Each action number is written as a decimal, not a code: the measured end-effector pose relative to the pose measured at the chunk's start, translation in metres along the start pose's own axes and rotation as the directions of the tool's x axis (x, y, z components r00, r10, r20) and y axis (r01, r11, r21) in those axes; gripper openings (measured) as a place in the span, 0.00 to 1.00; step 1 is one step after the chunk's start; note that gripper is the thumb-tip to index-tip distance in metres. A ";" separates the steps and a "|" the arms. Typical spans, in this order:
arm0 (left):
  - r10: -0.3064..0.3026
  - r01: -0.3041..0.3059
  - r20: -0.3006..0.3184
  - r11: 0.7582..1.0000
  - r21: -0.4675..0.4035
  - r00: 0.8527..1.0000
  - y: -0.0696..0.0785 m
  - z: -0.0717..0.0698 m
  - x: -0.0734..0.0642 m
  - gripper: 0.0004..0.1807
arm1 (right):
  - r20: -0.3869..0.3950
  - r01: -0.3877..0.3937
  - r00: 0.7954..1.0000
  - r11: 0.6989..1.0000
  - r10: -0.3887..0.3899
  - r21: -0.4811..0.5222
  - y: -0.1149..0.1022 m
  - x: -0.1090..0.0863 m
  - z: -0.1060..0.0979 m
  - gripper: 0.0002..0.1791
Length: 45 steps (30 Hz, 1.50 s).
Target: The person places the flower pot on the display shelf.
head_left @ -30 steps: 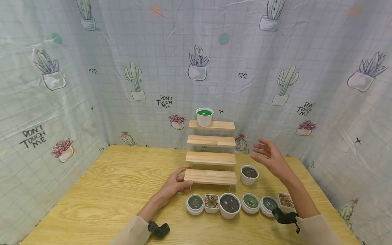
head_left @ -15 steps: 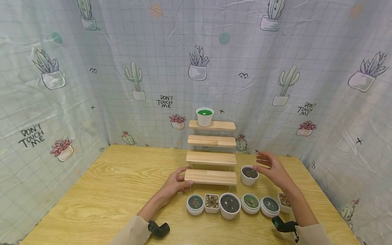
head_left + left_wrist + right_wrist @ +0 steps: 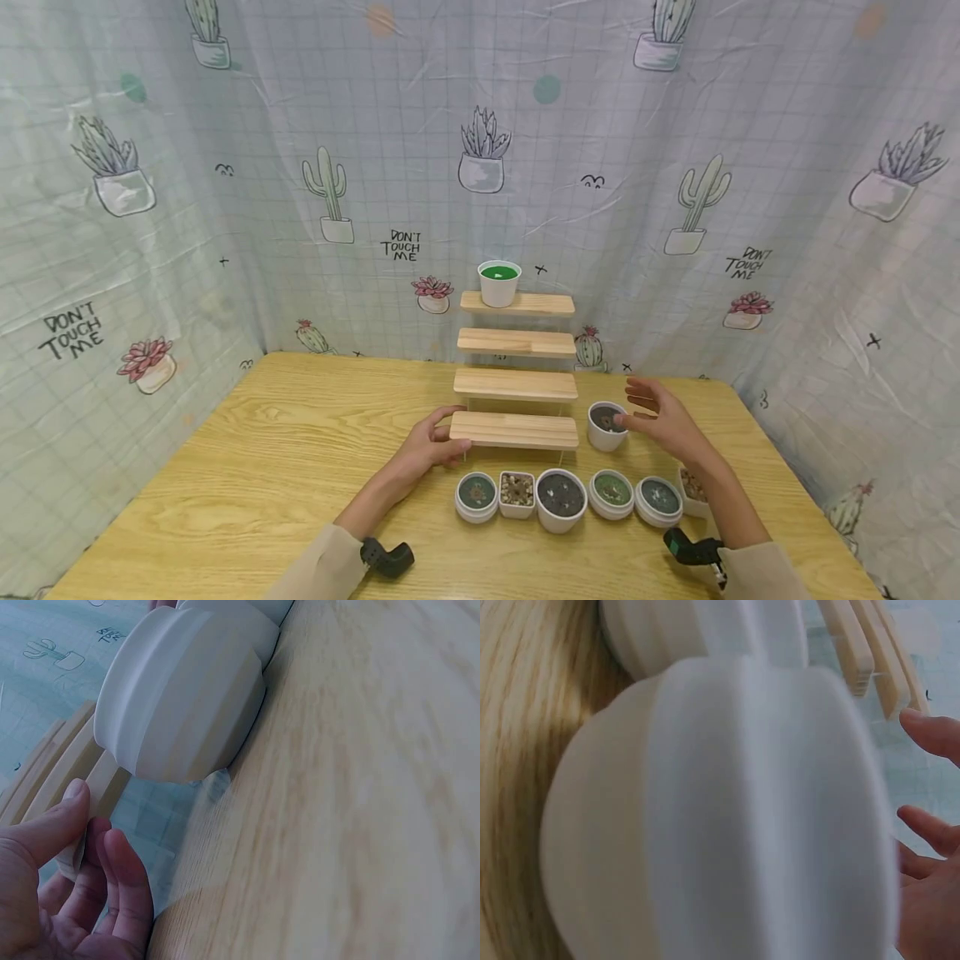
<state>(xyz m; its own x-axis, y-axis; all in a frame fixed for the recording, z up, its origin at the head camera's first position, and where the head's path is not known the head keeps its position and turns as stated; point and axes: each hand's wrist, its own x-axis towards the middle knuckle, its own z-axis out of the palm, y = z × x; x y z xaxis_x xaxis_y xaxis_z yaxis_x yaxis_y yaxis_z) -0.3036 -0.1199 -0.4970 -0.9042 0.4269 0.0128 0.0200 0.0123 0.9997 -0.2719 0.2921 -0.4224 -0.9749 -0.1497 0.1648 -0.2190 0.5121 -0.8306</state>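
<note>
A four-step wooden display stand (image 3: 516, 429) stands mid-table, with a white pot (image 3: 498, 292) of green filling on its top step. At the left end of the lowest step, my left hand (image 3: 426, 446) grips the board; the left wrist view has the thumb of this hand (image 3: 84, 900) on the board and curled fingers below. My right hand (image 3: 666, 421), fingers extended and apart, is at the right side of a white pot (image 3: 604, 438) of dark soil. Its thumb overlaps the pot's rim; I cannot tell whether it touches.
Along the stand's front runs a row of small white pots, including a round one (image 3: 476, 508), a square pebble-filled one (image 3: 517, 504) and a larger one (image 3: 560, 518). A pebble-filled pot (image 3: 692, 492) sits partly behind my right forearm. A printed curtain (image 3: 420, 150) encloses the table (image 3: 247, 467).
My right hand has come down from above and behind to beside the dark-soil pot, its thumb now over the rim. My left hand keeps its grip on the stand.
</note>
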 end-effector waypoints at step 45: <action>0.000 -0.001 0.004 1.000 0.019 1.000 0.000 -0.002 0.001 0.41 | 0.070 -0.102 0.992 0.994 0.105 -0.041 0.022 0.005 0.017 0.53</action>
<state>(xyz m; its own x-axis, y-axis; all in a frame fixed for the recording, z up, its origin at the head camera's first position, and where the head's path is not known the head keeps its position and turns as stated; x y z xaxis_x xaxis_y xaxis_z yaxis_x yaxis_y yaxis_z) -0.3048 -0.1212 -0.4975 -0.9024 0.4307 0.0132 0.0286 0.0294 0.9992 -0.2805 0.2882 -0.4486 -0.9874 -0.1536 0.0393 -0.1197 0.5592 -0.8204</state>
